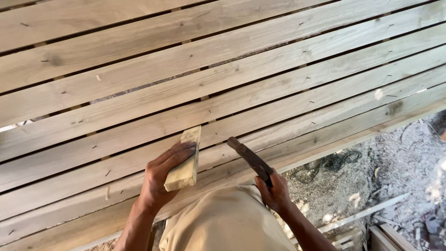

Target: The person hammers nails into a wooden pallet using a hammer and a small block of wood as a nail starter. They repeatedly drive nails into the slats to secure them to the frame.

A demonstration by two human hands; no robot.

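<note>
My left hand [162, 179] grips a short pale wooden block [185, 160] and holds it on edge against the near slats of a large slatted wooden panel [223, 79]. My right hand [276, 190] is closed on the handle of a dark rusty metal tool [248, 158], whose flat end points up and left over the near slat. The tool's tip lies a little to the right of the block. Small nails stick out of several slats.
The panel's long grey-brown slats run across the whole view with narrow gaps between them. Below its near edge at the right lies ground covered with sawdust, wood scraps and thin strips [362, 214]. My beige trouser leg [227, 223] fills the bottom centre.
</note>
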